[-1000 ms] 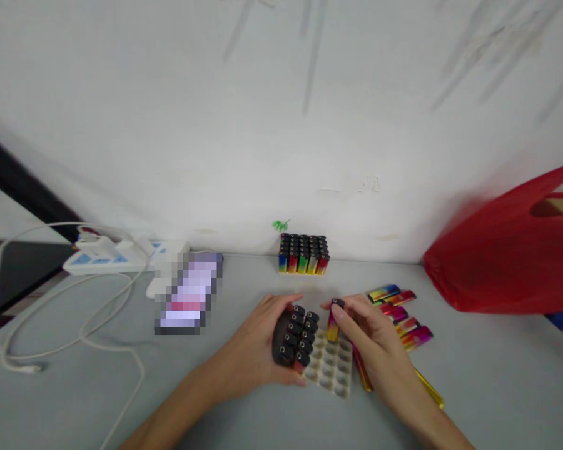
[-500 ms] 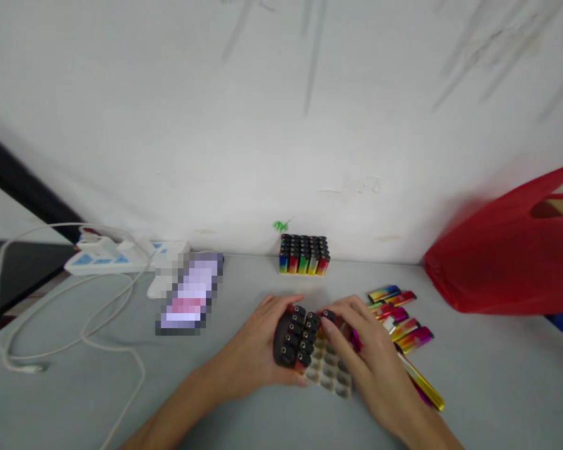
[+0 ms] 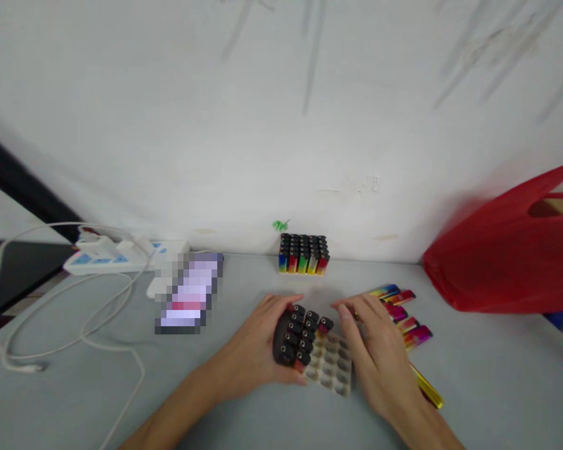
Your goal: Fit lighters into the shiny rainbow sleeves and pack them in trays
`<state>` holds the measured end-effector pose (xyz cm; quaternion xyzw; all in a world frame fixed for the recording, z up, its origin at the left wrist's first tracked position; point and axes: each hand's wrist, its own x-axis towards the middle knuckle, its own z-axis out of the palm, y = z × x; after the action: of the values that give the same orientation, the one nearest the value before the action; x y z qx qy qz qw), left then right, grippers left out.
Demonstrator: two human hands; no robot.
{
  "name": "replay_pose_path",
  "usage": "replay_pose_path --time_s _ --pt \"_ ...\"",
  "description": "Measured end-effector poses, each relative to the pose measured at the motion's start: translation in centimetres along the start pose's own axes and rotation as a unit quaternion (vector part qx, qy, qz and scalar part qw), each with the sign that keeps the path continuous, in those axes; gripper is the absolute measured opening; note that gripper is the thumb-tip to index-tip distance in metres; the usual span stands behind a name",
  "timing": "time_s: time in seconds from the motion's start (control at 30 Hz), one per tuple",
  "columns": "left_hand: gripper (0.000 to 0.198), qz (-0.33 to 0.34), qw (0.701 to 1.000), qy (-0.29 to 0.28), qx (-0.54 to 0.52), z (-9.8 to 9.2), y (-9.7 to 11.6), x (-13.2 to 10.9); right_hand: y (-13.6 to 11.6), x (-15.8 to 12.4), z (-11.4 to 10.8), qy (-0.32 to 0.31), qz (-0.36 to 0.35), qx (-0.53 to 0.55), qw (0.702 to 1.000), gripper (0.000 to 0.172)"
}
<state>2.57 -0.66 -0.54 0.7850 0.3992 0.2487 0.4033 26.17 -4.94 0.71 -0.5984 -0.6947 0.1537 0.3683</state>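
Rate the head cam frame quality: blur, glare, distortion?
Head view: lighting soft and even, with no glare on the table; wide-angle bend curves the table's far edge; overall soft focus, so the lighters in the tray by the left hand and right hand lack fine detail; the phone is pixelated into blocks; the red bag has smeared edges.

On my feed a full block of lighters [image 3: 303,254] stands against the wall [image 3: 281,125]. A red bag [image 3: 507,250] slumps at the right; left, a power strip [image 3: 122,256], a white cable [image 3: 65,312] and what may be a phone [image 3: 190,292], blurred, lie on the bench [image 3: 244,425].
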Motion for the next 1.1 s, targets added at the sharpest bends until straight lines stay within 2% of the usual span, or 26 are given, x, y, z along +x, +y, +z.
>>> replay_pose_path --time_s 0.07,0.17,0.3,0.47,0.67,0.83,0.97,1.1 --pt "0.112 -0.002 1.0 0.0 0.0 0.0 0.0 0.0 1.0 0.1 0.1 0.047 0.009 -0.108 0.993 0.033" --pt "0.112 -0.005 1.0 -0.003 -0.002 0.0 0.0 0.0 2.5 0.2 0.4 0.076 0.04 -0.255 0.963 0.049" --pt "0.113 -0.009 1.0 -0.001 -0.003 0.0 0.1 0.0 3.7 -0.1 1.0 0.071 0.063 -0.331 0.939 0.058" --pt "0.112 -0.004 1.0 -0.003 0.0 0.0 0.2 0.0 3.3 -0.1 1.3 0.009 0.023 -0.288 0.957 0.055" --pt "0.113 -0.001 1.0 0.003 0.006 0.1 0.1 0.0 2.4 0.5 0.6 -0.068 -0.083 -0.214 0.971 0.028" --pt "0.112 -0.002 1.0 -0.006 0.015 0.1 -0.1 0.0 2.7 0.4 0.8 -0.046 -0.119 -0.166 0.978 0.018" --pt "0.113 0.002 1.0 -0.01 0.019 0.0 -0.1 0.1 3.1 0.3 1.3 -0.009 -0.088 -0.183 0.979 0.025" --pt "0.113 -0.002 1.0 -0.004 0.017 0.0 0.1 0.1 3.3 0.4 1.4 -0.022 -0.069 -0.172 0.982 0.032"
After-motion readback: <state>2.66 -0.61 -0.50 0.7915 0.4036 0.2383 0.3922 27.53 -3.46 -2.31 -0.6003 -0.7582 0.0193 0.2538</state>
